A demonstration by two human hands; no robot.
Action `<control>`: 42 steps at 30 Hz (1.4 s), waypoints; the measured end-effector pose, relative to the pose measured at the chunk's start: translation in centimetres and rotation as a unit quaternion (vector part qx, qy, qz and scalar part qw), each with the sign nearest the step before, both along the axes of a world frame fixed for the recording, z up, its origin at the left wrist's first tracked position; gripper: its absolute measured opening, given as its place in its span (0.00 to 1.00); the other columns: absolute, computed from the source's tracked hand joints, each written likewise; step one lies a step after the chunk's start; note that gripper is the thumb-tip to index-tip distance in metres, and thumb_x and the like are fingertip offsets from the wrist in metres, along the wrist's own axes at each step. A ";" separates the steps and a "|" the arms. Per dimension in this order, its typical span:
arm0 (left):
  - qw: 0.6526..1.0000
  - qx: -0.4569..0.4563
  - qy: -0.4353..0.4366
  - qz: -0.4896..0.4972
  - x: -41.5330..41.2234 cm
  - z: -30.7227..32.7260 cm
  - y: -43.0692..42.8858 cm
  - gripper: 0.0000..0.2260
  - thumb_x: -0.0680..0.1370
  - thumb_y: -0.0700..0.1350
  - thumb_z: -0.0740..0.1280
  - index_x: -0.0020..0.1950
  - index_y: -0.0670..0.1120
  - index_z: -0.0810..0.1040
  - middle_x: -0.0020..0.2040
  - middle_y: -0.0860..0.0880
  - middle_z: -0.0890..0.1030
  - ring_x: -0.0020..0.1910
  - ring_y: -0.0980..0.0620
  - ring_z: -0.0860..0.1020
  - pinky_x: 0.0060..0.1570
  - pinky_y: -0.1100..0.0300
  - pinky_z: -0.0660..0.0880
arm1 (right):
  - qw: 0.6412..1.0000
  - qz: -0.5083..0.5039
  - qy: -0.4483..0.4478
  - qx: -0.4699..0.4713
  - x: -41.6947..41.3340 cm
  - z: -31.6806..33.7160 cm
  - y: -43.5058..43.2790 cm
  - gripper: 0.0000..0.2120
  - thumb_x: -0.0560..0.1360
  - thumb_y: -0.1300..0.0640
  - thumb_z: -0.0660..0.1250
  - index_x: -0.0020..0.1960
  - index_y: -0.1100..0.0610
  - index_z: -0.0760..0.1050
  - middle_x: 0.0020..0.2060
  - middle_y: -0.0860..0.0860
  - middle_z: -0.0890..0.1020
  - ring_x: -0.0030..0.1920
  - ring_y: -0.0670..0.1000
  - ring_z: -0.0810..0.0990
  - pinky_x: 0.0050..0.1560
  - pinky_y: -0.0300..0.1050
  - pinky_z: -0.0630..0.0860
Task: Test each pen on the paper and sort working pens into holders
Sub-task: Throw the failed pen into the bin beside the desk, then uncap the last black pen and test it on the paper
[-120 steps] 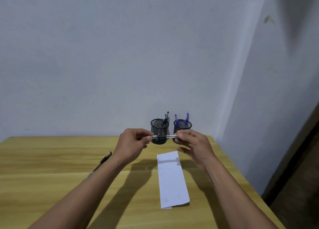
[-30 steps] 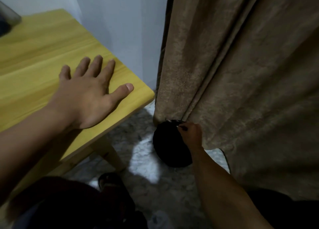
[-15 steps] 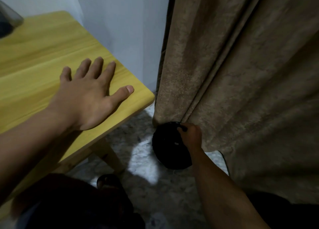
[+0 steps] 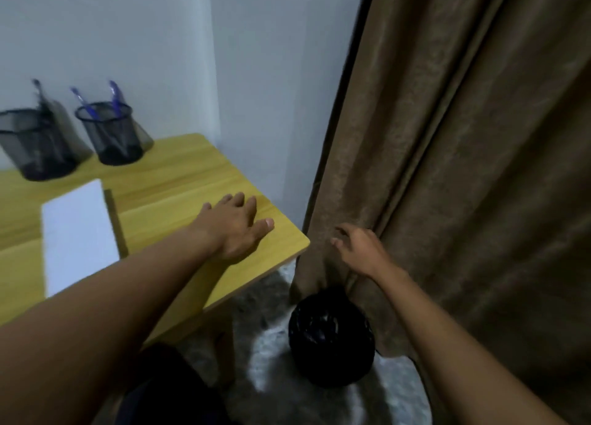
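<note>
Above the floor bin, the right hand hangs empty, fingers loosely curled. The left hand lies flat and empty on the table corner, nearer the paper to its left. Beyond, far left, the holders carry pens.

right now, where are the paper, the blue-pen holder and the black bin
paper (image 4: 76, 232), head view, middle of the sheet
blue-pen holder (image 4: 124, 143), head view, front mesh wall
black bin (image 4: 335, 370), head view, near outer wall
</note>
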State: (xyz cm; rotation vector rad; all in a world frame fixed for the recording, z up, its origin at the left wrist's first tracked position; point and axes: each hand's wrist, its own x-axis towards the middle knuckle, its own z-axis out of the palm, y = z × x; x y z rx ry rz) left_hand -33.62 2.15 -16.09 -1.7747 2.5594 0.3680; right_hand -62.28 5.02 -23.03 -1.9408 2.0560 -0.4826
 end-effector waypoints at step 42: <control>0.875 -0.092 0.042 0.474 40.9 3.7 18.8 0.19 0.74 0.57 0.67 0.60 0.50 0.82 0.56 0.47 0.84 0.55 0.47 0.81 0.51 0.56 0.77 | 0.849 0.524 0.070 -0.012 56.0 12.0 2.1 0.20 0.82 0.53 0.61 0.74 0.50 0.72 0.67 0.54 0.79 0.62 0.56 0.79 0.60 0.51 0.77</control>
